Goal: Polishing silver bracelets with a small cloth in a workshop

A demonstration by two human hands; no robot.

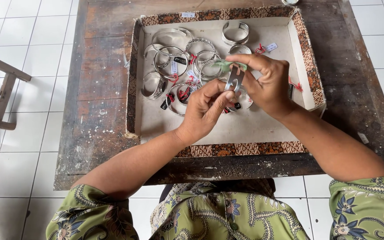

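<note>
While both hands meet over the middle of the tray, the action sits right there above its pale floor. The left hand comes up from the near side, its grip closed around the lower end of a flat silver cuff bracelet, thumb and fingers pinching the metal. The right hand arches over from the right, its grip also closed: fingertips pinch a small green paper tag at the top of that same cuff, forefinger stretched out to the left across it. So the cuff is held up between the two hands, standing roughly upright, just above the tray and a little right of its centre.

Left and far of the hands, a cluster of silver bangles lies in the tray, overlapping one another, several tied with red strings and little labels. A wide open cuff rests alone near the far wall. A small white tag on red thread lies just right of it. The tray has a brown patterned border and sits on a worn dark wooden table. Green patterned sleeves show at the near edge, and white floor tiles surround the table.
</note>
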